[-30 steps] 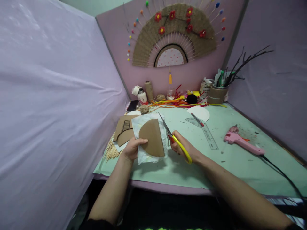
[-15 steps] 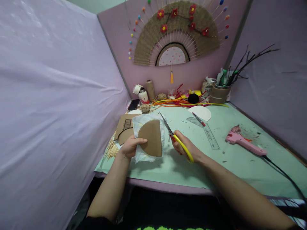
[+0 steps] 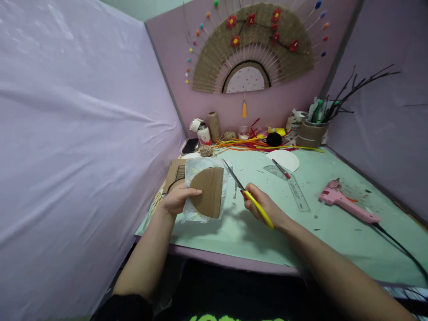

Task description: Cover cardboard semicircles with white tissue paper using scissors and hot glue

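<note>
A brown cardboard half-circle (image 3: 210, 194) lies against a pale patterned cloth (image 3: 195, 215), which sticks out around its edges. My left hand (image 3: 178, 197) grips both from the left, thumb on top of the cardboard and the other fingers hidden behind. To the right, my right hand (image 3: 259, 203) is closed around scissors with yellow handles (image 3: 259, 209). Their blades point up and left, just apart from the cloth's right edge, and look nearly closed. Both hands are above the pale green tabletop (image 3: 214, 234).
A pink glue gun (image 3: 349, 203) with a black cord lies right. Clear ruler (image 3: 298, 194), protractor (image 3: 274, 171), red marker (image 3: 281, 169) and white paper (image 3: 287, 159) lie beyond my right hand. Cardboard (image 3: 174, 174) sits left; pipe cleaners (image 3: 240, 145) and a pot of twigs (image 3: 312, 133) stand at the back.
The view has shifted slightly, so the background sits farther right. My left hand has drawn the cardboard and cloth a little left, widening the gap to the scissors.
</note>
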### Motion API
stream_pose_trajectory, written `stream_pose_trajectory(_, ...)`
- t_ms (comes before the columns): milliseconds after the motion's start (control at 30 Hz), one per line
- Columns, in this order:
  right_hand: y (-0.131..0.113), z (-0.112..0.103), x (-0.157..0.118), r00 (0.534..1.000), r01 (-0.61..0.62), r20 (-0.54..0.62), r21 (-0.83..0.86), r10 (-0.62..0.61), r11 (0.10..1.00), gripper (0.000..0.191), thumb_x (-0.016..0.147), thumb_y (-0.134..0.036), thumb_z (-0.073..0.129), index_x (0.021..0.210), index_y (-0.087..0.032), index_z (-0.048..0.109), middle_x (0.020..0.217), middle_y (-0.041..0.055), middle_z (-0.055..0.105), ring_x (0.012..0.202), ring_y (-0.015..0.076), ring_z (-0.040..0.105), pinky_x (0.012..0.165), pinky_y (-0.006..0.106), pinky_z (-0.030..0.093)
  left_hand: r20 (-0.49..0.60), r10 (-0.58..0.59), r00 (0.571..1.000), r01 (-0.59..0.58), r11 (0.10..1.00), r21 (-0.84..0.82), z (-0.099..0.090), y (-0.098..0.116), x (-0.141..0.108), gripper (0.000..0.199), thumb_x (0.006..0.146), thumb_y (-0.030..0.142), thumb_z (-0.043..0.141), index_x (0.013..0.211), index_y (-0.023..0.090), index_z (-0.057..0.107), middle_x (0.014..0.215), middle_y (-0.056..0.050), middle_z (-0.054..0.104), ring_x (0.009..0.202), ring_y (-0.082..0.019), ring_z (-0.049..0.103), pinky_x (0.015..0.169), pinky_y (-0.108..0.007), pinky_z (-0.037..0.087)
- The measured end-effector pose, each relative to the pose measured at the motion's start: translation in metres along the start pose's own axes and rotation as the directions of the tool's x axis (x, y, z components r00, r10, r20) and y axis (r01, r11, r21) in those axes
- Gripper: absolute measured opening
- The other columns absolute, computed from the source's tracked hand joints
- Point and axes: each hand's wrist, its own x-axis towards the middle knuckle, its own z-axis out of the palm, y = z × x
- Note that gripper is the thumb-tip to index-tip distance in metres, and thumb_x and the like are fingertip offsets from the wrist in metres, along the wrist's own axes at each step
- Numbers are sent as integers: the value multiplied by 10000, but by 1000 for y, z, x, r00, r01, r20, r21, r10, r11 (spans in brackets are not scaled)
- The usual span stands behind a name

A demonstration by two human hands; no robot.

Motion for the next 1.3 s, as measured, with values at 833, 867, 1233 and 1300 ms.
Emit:
stream_pose_trajectory(833,-9,-8,-4,990,32,141,-101,-18,994,321,770,-481,544,800,-246,327,670,-55,430,604,129,342,562,271,293,115,-70,991,44,976,212,-22,33,-13,298,552,139,831,837,122,748,801,-88,748,735,-218,690,670,-288,538)
stream_pose_trajectory(867,-9,-8,-4,988,33,154,-101,-17,994,308,767,-466,540,804,-246,328,671,-56,432,605,128,344,561,269,294,127,-86,988,53,969,240,-22,34,-13,302,555,152,833,843,124,745,814,-84,748,752,-216,688,690,-293,536)
stream_pose_trajectory(1233,-8,-9,-4,983,29,182,-86,-13,996,398,762,-561,559,813,-245,322,666,-61,429,601,123,326,552,263,279,165,-184,969,113,924,365,-28,38,-12,381,605,207,823,964,153,706,869,-49,742,818,-208,676,767,-327,522)
stream_pose_trajectory(1300,-9,-9,-4,983,26,182,-89,-10,996,428,757,-602,556,808,-245,325,664,-61,418,601,123,321,552,264,275,170,-191,967,118,923,366,-28,38,-13,379,608,202,820,966,157,705,878,-48,743,821,-207,678,765,-322,524)
